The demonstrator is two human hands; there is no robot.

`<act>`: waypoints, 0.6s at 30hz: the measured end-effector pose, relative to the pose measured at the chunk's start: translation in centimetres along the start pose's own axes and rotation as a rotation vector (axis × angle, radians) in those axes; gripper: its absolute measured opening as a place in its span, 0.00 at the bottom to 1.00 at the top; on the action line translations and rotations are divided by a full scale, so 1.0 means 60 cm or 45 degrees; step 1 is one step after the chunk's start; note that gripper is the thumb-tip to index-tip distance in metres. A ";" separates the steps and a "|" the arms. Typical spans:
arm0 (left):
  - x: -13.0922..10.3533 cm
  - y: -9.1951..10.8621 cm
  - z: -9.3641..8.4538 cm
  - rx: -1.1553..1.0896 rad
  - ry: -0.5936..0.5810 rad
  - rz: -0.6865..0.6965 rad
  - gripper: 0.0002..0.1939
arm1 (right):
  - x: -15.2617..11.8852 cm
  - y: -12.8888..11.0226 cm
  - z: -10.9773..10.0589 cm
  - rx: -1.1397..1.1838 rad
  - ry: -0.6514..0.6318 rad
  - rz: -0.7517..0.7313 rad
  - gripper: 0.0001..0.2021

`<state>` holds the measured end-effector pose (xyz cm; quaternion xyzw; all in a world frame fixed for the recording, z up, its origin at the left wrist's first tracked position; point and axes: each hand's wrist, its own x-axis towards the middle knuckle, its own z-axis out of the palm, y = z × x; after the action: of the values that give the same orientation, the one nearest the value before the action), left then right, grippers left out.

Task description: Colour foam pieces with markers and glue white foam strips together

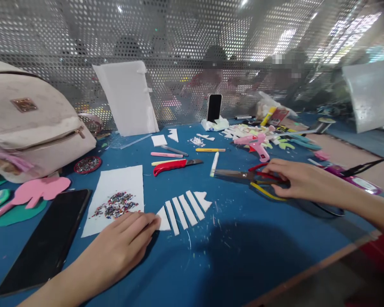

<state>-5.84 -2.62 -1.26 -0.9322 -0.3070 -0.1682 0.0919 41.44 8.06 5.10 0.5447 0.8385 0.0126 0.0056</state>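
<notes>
My left hand (124, 243) rests low on the blue table with its fingers together, the fingertips at a white triangular foam piece (164, 219). Beside that piece lie several slanted white strips (181, 212) and a notched end piece (203, 200), spaced in a row shaped like a fish. My right hand (286, 177) grips the red and yellow handles of a pair of scissors (235, 174). The blades lie low over the table, pointing left, with their tips by a short white stick (214, 164).
Left are a backpack (35, 111), a black tablet (45, 243) and white paper (124, 179) bearing colourful bits (118, 204). Farther back are a red-handled knife (173, 166), pens (166, 155), a pink glue gun (254, 144) and an upright phone (214, 107) before a perforated metal screen (176, 38).
</notes>
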 end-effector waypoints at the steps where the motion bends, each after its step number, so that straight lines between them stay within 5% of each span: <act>1: 0.000 0.000 -0.001 0.000 0.000 -0.002 0.18 | 0.002 -0.005 -0.008 0.061 -0.034 -0.038 0.12; 7: 0.005 0.000 -0.005 0.016 -0.013 0.009 0.18 | 0.031 -0.078 -0.054 0.594 -0.054 -0.014 0.16; 13: 0.000 0.007 -0.005 0.088 -0.032 -0.015 0.18 | 0.091 -0.211 -0.091 1.238 -0.268 -0.209 0.14; 18: -0.005 0.011 -0.001 0.153 -0.041 -0.029 0.18 | 0.153 -0.318 -0.081 1.562 -0.437 -0.358 0.10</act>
<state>-5.71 -3.33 -1.40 -0.9241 -0.3285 -0.1355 0.1407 20.17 8.63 9.49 0.3284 0.7438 -0.5566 -0.1709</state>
